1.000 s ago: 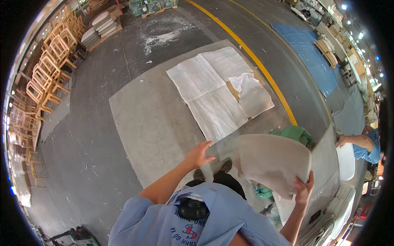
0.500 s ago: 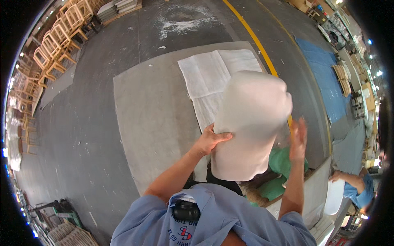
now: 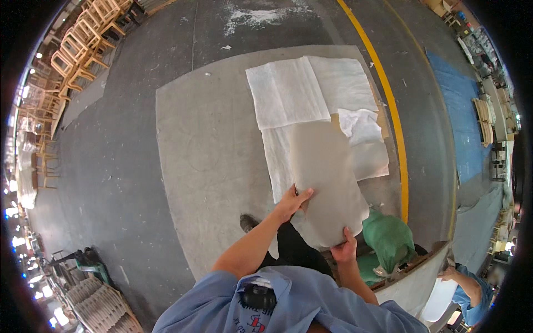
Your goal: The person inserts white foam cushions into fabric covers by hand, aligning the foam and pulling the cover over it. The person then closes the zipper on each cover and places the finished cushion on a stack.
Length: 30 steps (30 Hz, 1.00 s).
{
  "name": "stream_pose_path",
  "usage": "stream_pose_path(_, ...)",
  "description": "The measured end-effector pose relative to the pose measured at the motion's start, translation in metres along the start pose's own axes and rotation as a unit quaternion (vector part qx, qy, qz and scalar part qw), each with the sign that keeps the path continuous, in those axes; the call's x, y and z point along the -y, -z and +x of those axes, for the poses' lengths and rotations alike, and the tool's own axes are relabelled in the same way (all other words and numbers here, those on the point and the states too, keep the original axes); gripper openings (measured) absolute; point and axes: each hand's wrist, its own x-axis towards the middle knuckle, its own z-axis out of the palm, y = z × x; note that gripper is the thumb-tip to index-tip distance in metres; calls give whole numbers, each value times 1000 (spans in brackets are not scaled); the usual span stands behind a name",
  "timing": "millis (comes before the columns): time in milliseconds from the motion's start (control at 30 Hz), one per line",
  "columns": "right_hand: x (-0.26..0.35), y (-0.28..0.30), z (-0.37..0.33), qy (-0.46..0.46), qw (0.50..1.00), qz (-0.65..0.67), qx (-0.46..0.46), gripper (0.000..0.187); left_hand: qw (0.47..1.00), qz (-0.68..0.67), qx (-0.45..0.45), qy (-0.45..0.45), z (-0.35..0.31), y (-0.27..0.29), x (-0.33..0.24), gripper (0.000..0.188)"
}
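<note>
Head view: what's nearest?

Right hand (image 3: 345, 250). Pinching the panel (image 3: 325, 172) at its near edge, by the right corner. Some fingers hidden.

And the left hand (image 3: 293, 204)?

Pinching the panel's left edge, thumb on the upper face, most fingers out of sight. So the panel is up in both hands, in front of the body.

Handling it well, your judgement?

Grip by the edges; spare the broad face. Left hand levels, right hand steers. Both grips sit toward the near end, so the far end may dip; support it evenly.

Anything close to catch on?

Green sack (image 3: 388, 236), just beside the near right corner. Best give it room.

Past that?

White sheets (image 3: 286, 91), overlapped by the panel's far end. Touching or apart, cannot tell. Rumpled cloth (image 3: 363, 125) to the right; I'd steer clear of it.

Farthest?

Grey mat (image 3: 208, 133) under the sheets, yellow line (image 3: 392, 102) beyond its right edge, wooden chairs (image 3: 89, 34) far left.
</note>
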Motion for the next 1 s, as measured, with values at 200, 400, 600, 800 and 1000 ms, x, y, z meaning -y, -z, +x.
stream_pose_path(200,-22,36,79,18,991,-29,-129,62,936,342,-34,80,-48,81,69,102)
stream_pose_path(400,-69,57,157,12,983,-30,-181,63,849,460,-58,253,-128,141,140,108)
stream_pose_path(600,-123,55,243,25,990,-37,-133,62,799,495,-85,331,-125,151,194,111)
stream_pose_path(800,-173,69,337,33,998,-3,-61,57,757,571,-140,287,-121,154,237,91)
stream_pose_path(1000,-235,125,423,-15,997,46,-55,52,768,552,-184,269,-124,168,251,74)
